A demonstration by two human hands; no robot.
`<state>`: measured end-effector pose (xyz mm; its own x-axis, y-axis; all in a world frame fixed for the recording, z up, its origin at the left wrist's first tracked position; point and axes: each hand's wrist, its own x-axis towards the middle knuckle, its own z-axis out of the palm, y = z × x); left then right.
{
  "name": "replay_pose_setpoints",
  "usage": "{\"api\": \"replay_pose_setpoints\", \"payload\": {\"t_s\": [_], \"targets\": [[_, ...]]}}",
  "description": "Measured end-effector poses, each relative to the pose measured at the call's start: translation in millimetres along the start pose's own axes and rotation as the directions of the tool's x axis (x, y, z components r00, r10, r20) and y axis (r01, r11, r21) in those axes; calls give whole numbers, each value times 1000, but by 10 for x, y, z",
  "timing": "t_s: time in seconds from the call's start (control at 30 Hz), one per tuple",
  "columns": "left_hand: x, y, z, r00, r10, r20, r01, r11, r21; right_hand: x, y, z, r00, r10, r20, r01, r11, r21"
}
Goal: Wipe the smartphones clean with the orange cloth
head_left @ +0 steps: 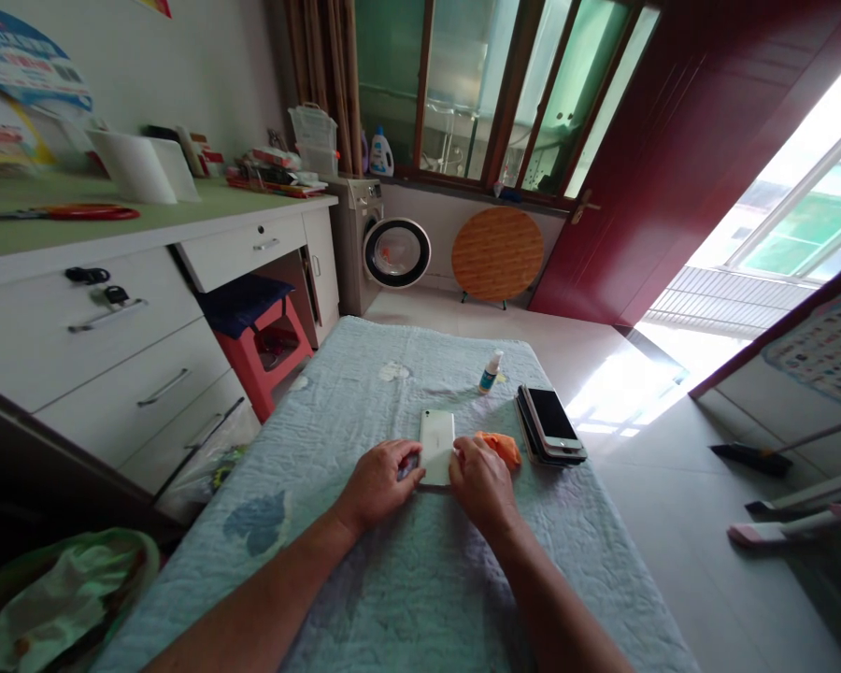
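Observation:
A white smartphone [436,451] lies on the cloth-covered table with its back and camera facing up. My left hand [384,479] holds it by the left edge, the thumb near the lower corner. Something greyish shows between the fingers and thumb of that hand; I cannot make out what it is. On the opposite edge, the curled fingers of my right hand [485,481] press against the phone. An orange cloth [503,450] lies crumpled just beyond my right hand. Farther right is a stack of phones [552,421], and behind the cloth stands a small spray bottle [489,374].
A pale quilted cloth [392,598] covers the table. On the left are a white desk [147,346] with drawers and a red stool [270,346]. A washing machine [356,243] with its door open and a round wooden tabletop [497,252] stand at the back.

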<state>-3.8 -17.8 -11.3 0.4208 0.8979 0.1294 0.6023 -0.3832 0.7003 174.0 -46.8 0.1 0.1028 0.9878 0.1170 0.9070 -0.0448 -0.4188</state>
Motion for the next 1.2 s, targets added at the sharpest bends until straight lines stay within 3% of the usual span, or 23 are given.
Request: {"api": "replay_pose_setpoints", "payload": {"t_s": [0.3,0.47,0.6,0.7,0.8,0.9,0.97,1.07,1.2], "targets": [[-17,49,-6,999,-38,29,39,998,-49,29,39,64,995,101,-14,-91,939,330],[-24,54,-7,999,-31,23,32,998,-51,91,127,135,970,238,43,-210,745,633],[-19,39,0,999,-18,35,21,998,-61,102,107,199,963,267,36,-196,603,774],[-19,34,-2,999,-4,47,8,996,-86,89,60,224,969,241,51,-181,557,811],[-21,44,-10,997,-2,74,15,984,-177,80,38,212,972,233,10,-153,605,782],[-14,43,0,990,26,138,29,925,-380,62,28,153,977,193,-94,-82,740,668],[1,19,25,988,24,154,61,848,-526,34,4,101,978,103,-182,14,837,547],[35,-48,63,991,-82,110,134,735,-665,-31,-70,47,966,-64,-249,164,901,403],[69,-130,63,979,-205,19,151,651,-744,-125,-203,54,956,-173,-236,244,917,315]]}}
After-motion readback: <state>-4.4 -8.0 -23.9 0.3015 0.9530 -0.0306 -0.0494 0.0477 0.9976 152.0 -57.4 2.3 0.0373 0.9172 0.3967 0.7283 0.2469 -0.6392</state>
